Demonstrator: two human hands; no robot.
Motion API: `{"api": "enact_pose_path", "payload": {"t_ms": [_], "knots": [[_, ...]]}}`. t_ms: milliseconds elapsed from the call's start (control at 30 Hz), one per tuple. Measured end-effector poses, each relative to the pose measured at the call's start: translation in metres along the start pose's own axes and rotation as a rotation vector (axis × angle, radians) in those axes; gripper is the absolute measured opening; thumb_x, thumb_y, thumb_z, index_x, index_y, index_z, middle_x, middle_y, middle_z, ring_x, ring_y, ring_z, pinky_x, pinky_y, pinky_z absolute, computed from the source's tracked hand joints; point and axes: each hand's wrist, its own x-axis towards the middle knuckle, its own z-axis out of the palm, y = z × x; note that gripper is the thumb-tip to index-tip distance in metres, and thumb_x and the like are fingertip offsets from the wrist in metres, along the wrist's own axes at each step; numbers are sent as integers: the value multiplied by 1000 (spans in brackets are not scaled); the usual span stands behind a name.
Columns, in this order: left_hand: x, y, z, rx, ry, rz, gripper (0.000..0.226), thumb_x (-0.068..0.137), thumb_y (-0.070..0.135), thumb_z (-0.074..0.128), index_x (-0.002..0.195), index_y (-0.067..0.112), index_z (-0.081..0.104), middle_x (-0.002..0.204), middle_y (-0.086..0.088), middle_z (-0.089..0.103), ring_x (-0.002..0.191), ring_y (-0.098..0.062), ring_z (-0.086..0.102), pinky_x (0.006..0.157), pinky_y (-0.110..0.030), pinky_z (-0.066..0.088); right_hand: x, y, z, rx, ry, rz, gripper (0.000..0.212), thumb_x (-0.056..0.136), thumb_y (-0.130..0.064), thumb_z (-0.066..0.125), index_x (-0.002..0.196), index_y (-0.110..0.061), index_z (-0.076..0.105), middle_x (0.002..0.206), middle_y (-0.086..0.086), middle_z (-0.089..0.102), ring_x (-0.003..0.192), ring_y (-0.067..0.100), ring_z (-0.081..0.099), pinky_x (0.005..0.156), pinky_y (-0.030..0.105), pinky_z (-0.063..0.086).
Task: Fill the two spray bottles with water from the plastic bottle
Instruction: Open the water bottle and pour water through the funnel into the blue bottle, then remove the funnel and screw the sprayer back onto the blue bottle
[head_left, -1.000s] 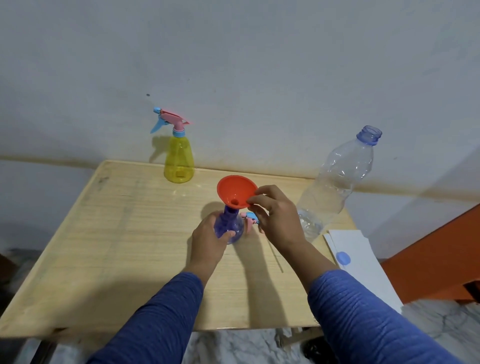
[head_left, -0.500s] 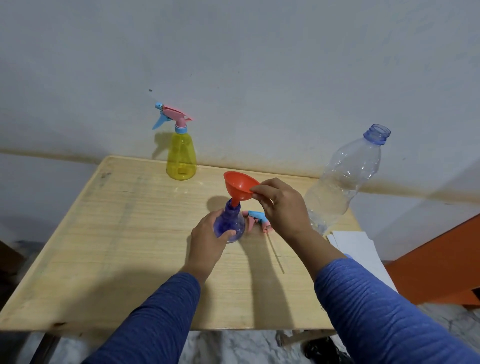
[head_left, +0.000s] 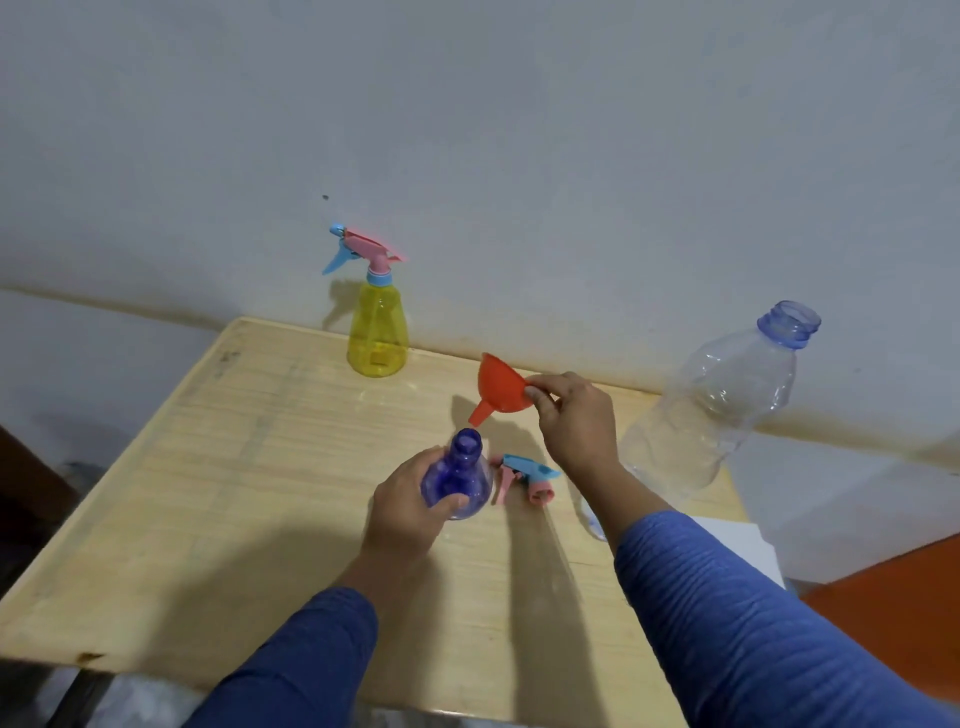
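left hand (head_left: 410, 512) grips blue spray bottle (head_left: 457, 480) upright on counter (head_left: 208, 493); right hand (head_left: 574, 421) pinches tilted orange funnel (head_left: 501, 384) clear of the neck: keep it level, avoid drips.

A small translucent blue plastic spray bottle (head_left: 457, 483), uncapped, stands upright at frame centre. Its pink-and-blue trigger head (head_left: 524, 478) lies just right of it. A translucent yellow conical spray bottle (head_left: 377, 332), trigger attached, stands upper centre-left. A large clear plastic bottle (head_left: 711, 410), capless, stands at right.
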Motion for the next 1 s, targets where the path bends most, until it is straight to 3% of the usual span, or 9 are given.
{"api": "enact_pose_path", "payload": {"t_ms": [233, 367, 467, 633, 733, 867, 933, 1000], "knots": [[-2, 7, -1, -21, -4, 7, 48, 60, 33, 69, 89, 65, 49, 89, 30, 62, 87, 9, 57, 69, 1, 39, 11, 31, 44, -29, -119, 121, 22, 94, -23, 54, 108, -20, 70, 104, 4, 66, 97, 21, 59, 70, 22, 32], [-2, 11, -2, 24, -22, 78, 32, 61, 62, 60, 90, 65, 50, 91, 22, 63, 86, -1, 59, 70, -13, 45, 13, 40, 52, -54, -135, 173, 23, 95, -24, 52, 109, -21, 69, 108, 4, 64, 98, 21, 58, 73, 25, 38], [-1, 10, -2, 60, -18, 82, 33, 61, 68, 56, 93, 60, 51, 91, 20, 64, 85, -3, 60, 71, -17, 46, 11, 46, 54, -65, -154, 175, 23, 94, -23, 53, 109, -21, 70, 109, 4, 63, 98, 22, 58, 77, 30, 43], [-2, 11, -2, 114, -3, 41, 66, 60, 69, 58, 117, 36, 57, 101, 22, 62, 91, -2, 60, 71, -5, 42, 5, 48, 52, -34, -141, 173, 38, 94, -19, 54, 131, -23, 53, 122, 4, 55, 109, 22, 54, 81, 28, 41], [-3, 15, -3, 142, -5, 24, 67, 64, 61, 65, 122, 29, 56, 105, 22, 58, 92, -3, 57, 73, -5, 40, -11, 42, 50, -45, -115, 240, 45, 94, -20, 50, 138, -23, 41, 122, 6, 45, 99, 19, 52, 77, 28, 44], [-4, 17, -3, 165, 12, 39, 60, 58, 68, 58, 110, 38, 53, 89, 35, 51, 80, 9, 54, 66, -5, 42, -41, 35, 56, -149, -210, 333, 41, 94, -25, 46, 134, -22, 38, 117, 11, 40, 102, 27, 50, 83, 35, 47], [-3, 14, -2, 182, 8, 32, 59, 64, 60, 67, 114, 34, 54, 99, 29, 58, 85, 5, 56, 70, -8, 42, -51, 36, 60, -180, -235, 368, 45, 93, -25, 47, 137, -28, 35, 116, 11, 37, 105, 28, 44, 88, 37, 44], [-2, 9, 0, 207, 13, 8, 64, 71, 40, 77, 128, 23, 53, 120, 9, 61, 100, -6, 56, 76, -14, 42, -57, 37, 63, -186, -238, 416, 45, 94, -26, 45, 138, -33, 34, 115, 11, 36, 107, 28, 42, 92, 37, 42]]}}
